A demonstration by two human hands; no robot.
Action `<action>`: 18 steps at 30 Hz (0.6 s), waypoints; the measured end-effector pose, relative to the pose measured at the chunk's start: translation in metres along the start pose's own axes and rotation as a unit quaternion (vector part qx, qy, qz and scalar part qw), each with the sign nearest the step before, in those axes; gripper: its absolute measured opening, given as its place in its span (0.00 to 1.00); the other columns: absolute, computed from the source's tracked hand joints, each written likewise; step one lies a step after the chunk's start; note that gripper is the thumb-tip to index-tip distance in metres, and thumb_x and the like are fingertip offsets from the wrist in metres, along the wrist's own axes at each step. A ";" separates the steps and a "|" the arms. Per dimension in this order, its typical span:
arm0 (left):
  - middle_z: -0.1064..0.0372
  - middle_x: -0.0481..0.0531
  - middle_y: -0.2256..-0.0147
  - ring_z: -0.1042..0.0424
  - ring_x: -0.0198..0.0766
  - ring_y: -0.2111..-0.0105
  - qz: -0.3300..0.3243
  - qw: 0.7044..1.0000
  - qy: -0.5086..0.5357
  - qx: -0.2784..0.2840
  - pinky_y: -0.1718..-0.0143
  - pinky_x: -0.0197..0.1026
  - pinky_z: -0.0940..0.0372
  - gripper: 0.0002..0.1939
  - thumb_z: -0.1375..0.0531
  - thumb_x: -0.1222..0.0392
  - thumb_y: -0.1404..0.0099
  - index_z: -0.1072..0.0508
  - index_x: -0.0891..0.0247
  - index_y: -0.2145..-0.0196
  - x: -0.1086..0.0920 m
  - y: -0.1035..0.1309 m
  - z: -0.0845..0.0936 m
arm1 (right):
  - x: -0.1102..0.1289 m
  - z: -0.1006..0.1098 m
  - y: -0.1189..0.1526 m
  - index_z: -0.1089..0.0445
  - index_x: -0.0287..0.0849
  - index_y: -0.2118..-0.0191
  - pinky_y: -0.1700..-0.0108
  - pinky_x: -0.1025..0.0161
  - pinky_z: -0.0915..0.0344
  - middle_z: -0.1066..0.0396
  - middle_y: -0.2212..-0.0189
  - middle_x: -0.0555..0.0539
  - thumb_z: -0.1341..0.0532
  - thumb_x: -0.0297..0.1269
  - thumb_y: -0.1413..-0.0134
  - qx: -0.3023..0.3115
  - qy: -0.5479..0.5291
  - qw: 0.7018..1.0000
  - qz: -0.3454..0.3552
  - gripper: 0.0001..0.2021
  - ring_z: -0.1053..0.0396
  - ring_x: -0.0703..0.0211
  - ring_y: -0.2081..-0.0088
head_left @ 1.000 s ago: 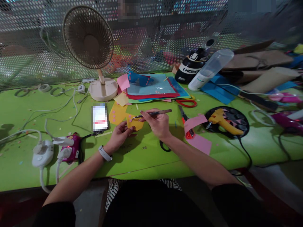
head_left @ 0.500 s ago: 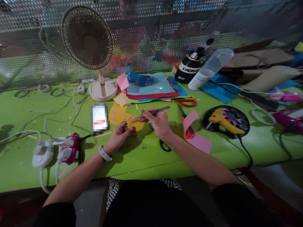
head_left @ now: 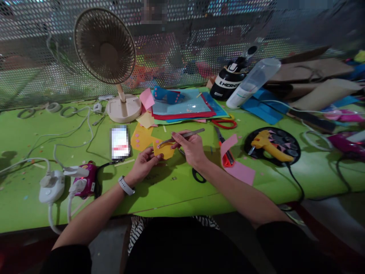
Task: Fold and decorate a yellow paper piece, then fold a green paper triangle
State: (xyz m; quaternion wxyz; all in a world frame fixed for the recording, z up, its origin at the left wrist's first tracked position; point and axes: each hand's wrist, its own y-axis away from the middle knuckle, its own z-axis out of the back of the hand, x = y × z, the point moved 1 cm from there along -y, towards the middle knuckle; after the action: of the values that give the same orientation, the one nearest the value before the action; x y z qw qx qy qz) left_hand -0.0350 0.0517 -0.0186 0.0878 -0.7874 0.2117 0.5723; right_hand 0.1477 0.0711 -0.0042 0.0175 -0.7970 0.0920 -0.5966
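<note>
My left hand (head_left: pixel 145 163) pinches the lower left edge of a small yellow paper piece (head_left: pixel 164 152) just above the table. Between the fingers of my right hand (head_left: pixel 191 146) is a pair of metal tweezers (head_left: pixel 189 134), whose bent tip meets the paper's upper left part by a small pink spot. Another yellow paper piece (head_left: pixel 142 137), dotted with pink shapes, lies behind my left hand. Below my right wrist a black scissor handle (head_left: pixel 199 176) shows; the rest of it is mostly hidden.
A fan (head_left: pixel 105 49) and a stack of coloured sheets (head_left: pixel 182 104) stand at the back. A phone (head_left: pixel 119 142) and plugged-in power sockets (head_left: pixel 53 186) are at left. To the right are a utility knife (head_left: pixel 227 159), curled pink paper (head_left: pixel 241 173) and a yellow glue gun (head_left: pixel 272 147) on a black tray.
Both hands stay almost where they were, still holding the paper and the tweezers. The tweezers' tip and right fingertips have shifted very slightly.
</note>
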 end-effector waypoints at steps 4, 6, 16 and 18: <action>0.24 0.53 0.60 0.24 0.36 0.64 -0.002 1.000 -0.003 0.006 0.60 0.40 0.26 0.20 0.31 0.56 0.42 0.28 0.64 0.54 -0.001 0.000 -0.001 | -0.002 0.001 -0.001 0.25 0.43 0.71 0.79 0.70 0.33 0.26 0.78 0.54 0.28 0.42 0.57 0.004 -0.015 1.000 0.002 0.10 0.29 0.67 0.81; 0.24 0.53 0.60 0.24 0.36 0.64 -0.001 1.000 -0.004 0.001 0.60 0.40 0.26 0.21 0.31 0.56 0.43 0.28 0.64 0.54 -0.002 0.001 -0.002 | -0.002 0.002 -0.001 0.25 0.43 0.71 0.79 0.70 0.33 0.25 0.78 0.54 0.28 0.41 0.56 0.004 -0.018 1.000 0.004 0.10 0.29 0.67 0.80; 0.24 0.54 0.59 0.24 0.40 0.61 0.002 1.000 -0.017 -0.003 0.58 0.44 0.26 0.22 0.31 0.54 0.43 0.28 0.64 0.53 -0.004 0.001 -0.002 | -0.001 0.002 -0.001 0.26 0.43 0.72 0.78 0.66 0.29 0.27 0.79 0.53 0.28 0.47 0.58 0.004 0.012 1.000 0.000 0.13 0.31 0.65 0.81; 0.24 0.55 0.58 0.24 0.41 0.61 0.003 1.000 -0.019 -0.002 0.58 0.44 0.26 0.23 0.31 0.54 0.43 0.28 0.64 0.52 -0.004 0.001 -0.002 | -0.001 0.002 0.000 0.26 0.43 0.72 0.77 0.65 0.29 0.27 0.80 0.53 0.28 0.47 0.58 0.006 0.012 1.000 0.000 0.14 0.31 0.65 0.81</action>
State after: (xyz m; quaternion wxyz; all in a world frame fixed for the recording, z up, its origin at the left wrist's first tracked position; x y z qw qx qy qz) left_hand -0.0344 0.0505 -0.0140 0.0885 -0.7761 0.2115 0.5875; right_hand 0.1493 0.0715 -0.0056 0.0214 -0.7895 0.0886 -0.6069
